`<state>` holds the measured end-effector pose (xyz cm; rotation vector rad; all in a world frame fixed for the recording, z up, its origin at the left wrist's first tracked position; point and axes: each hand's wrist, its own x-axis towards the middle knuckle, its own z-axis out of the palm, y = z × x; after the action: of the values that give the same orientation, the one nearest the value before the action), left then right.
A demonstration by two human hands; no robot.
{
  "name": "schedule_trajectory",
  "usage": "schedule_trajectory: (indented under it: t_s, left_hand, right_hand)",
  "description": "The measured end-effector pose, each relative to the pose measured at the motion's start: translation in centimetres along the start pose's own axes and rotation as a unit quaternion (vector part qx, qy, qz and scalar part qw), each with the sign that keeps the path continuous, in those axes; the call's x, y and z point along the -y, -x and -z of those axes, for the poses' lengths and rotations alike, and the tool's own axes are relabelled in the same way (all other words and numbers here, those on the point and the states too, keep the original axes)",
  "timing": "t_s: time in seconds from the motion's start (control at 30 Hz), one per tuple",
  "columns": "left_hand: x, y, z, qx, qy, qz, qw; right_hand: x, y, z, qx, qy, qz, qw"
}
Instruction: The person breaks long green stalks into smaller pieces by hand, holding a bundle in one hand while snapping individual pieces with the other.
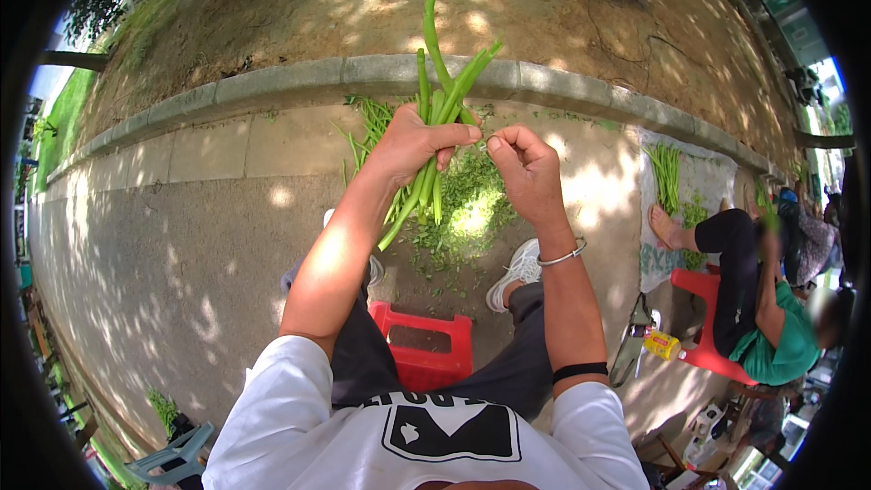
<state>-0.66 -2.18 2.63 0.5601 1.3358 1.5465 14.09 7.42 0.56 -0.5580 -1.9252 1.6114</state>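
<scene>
My left hand [408, 143] is closed round a bunch of long green vegetable stems [464, 82], whose ends stick out above and below the fist. Close to the left thumb, my right hand [528, 171] pinches thumb and forefinger together; whatever lies between them is too small to make out. Below the hands, a heap of plucked green leaves [467, 209] spreads over the pavement between my feet. More thin green stems [370, 120] lie on the ground beyond my left wrist, partly hidden by that arm.
A red plastic stool [422, 365] is at my legs. Ahead runs a stone kerb [363, 77] with bare soil behind it. To the right, a person in a green top [785, 340] sits on a red stool, near a sheet with green stems [665, 172] and a yellow-labelled bottle [662, 345].
</scene>
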Motion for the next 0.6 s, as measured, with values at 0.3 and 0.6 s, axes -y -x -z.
schedule_trajectory:
  t_s: [0.3,0.6]
  left_hand:
    - [-0.2,0.1,0.2,0.065,0.143,0.027,0.987]
    - [0.3,0.1,0.0,0.113,0.24,0.043,0.963]
  right_hand:
    - [0.2,0.2,-0.6,0.023,-0.136,-0.01,0.99]
    - [0.5,0.6,-1.8,-0.037,-0.168,0.051,0.984]
